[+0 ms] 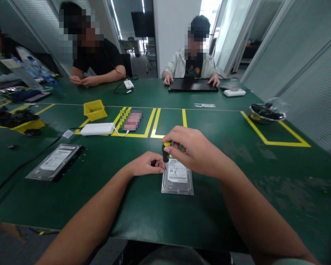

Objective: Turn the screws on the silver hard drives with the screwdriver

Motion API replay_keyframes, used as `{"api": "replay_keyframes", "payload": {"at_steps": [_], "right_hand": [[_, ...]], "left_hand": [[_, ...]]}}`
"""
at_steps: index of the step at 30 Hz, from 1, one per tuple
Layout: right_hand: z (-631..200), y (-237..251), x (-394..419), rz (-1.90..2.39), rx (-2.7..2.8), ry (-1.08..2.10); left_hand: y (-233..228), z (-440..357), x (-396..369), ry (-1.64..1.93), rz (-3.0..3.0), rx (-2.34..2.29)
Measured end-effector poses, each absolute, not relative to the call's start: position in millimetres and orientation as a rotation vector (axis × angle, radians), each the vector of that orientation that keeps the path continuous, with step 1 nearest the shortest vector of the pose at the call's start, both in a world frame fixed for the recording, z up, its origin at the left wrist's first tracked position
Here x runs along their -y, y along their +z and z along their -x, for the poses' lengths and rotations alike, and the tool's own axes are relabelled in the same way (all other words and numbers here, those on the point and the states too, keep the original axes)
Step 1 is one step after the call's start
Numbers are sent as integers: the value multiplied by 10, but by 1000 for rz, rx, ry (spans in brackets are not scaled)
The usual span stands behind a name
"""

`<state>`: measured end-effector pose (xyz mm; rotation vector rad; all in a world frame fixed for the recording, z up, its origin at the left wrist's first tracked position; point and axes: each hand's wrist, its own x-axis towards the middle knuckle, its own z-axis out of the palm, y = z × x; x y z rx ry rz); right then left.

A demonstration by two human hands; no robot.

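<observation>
A silver hard drive [177, 176] with a white label lies flat on the green table in front of me. My right hand [193, 151] is closed around a short screwdriver [166, 155] with a dark handle and a yellow top. The screwdriver stands upright over the drive's left side; its tip is hidden. At the drive's left edge rests my left hand [147, 163], fingers curled near the screwdriver's lower end. Whether those fingers pinch anything is hidden.
Another hard drive [55, 162] lies to the left, small bits beside it. Beyond are a white power bank [97, 129], a phone [132, 120], a yellow bin [95, 110] and a metal bowl [267, 113]. Across the table a person handles a black panel [193, 85]; others sit left.
</observation>
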<state>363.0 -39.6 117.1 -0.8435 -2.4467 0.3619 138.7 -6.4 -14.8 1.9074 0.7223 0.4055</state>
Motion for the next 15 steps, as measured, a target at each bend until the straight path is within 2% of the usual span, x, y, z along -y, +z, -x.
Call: {"api": "replay_keyframes", "payload": {"at_steps": [15], "right_hand": [[-3638,1172,416,731,2450,381]], "left_hand": [[-242,-1365,48,405,-1908,-749]]}}
